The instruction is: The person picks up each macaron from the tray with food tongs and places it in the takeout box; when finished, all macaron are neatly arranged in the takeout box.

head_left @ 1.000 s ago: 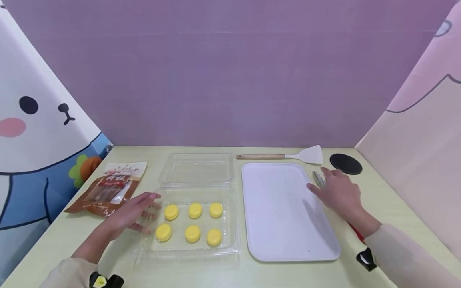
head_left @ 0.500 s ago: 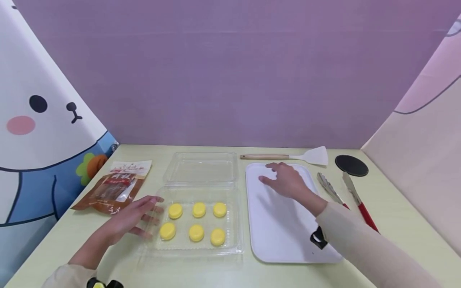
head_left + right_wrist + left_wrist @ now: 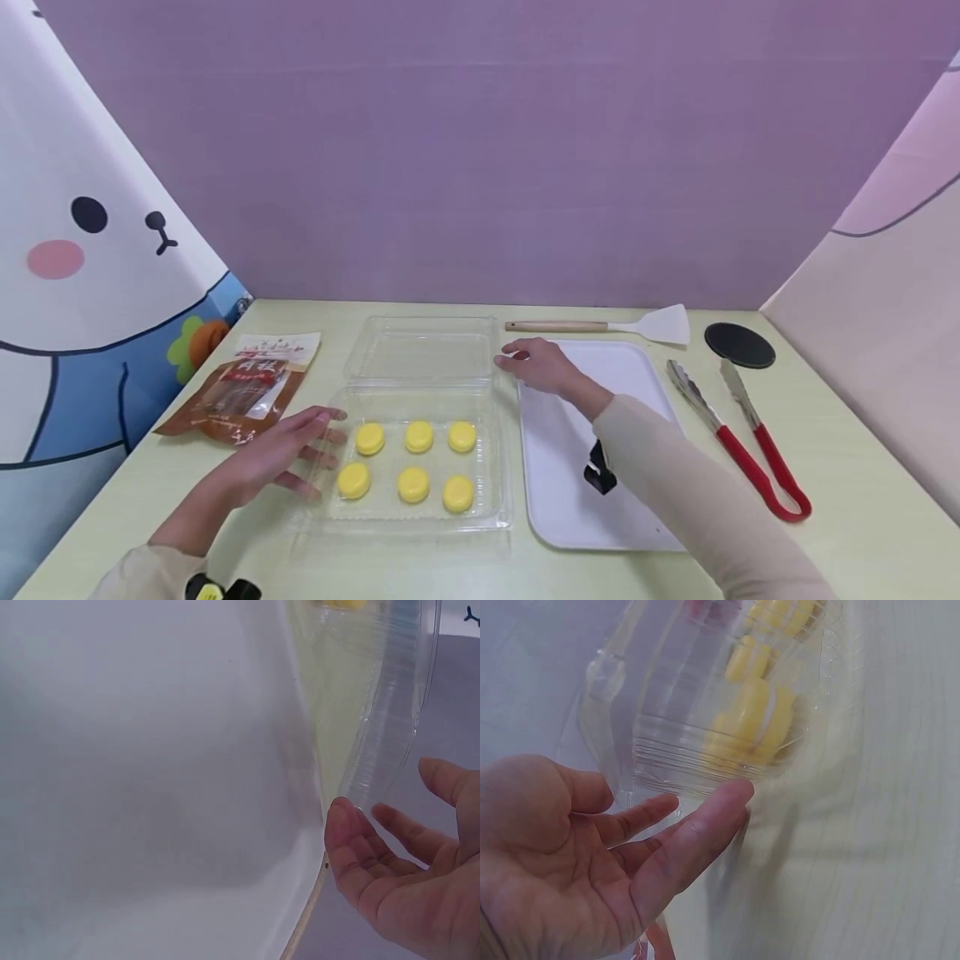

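Observation:
A clear plastic clamshell box [image 3: 420, 527] lies with its lid [image 3: 422, 350] folded back flat on the table. Inside sit several yellow macarons [image 3: 413, 484] in two rows, white filling showing in the left wrist view. My left hand [image 3: 273, 458] is at the box's left side, its loosely spread fingers [image 3: 705, 825] right at the ribbed wall. Over the far left corner of the white tray [image 3: 600, 517], my right hand [image 3: 543, 367] holds nothing. Its relaxed, slightly bent fingers [image 3: 345, 832] are close to the lid's right edge.
A brown snack bag [image 3: 251, 387] lies left of the box. Behind the tray is a wooden-handled white spatula [image 3: 660, 326]. Red-handled metal tongs [image 3: 776, 463] and a black disc [image 3: 739, 345] lie to the right. A purple backdrop [image 3: 480, 167] rises behind the table.
My right hand has moved left from beside the tongs, across the tray to the lid's right edge, uncovering the tongs. The left hand stays by the box; the view has shifted slightly.

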`<action>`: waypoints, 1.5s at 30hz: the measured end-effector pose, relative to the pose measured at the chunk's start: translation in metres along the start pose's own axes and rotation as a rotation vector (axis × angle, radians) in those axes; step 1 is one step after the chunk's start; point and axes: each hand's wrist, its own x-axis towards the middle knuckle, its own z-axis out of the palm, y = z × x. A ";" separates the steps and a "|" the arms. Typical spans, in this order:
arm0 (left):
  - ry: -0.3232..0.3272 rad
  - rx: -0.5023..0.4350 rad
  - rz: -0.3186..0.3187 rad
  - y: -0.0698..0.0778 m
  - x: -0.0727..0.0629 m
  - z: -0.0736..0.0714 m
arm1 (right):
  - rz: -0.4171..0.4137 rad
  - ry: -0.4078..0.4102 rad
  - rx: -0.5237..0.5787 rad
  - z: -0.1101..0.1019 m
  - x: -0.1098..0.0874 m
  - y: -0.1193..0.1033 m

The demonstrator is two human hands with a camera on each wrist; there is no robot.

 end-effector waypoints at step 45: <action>0.103 0.035 0.068 0.010 0.036 -0.005 | -0.158 0.212 0.465 -0.018 0.001 -0.015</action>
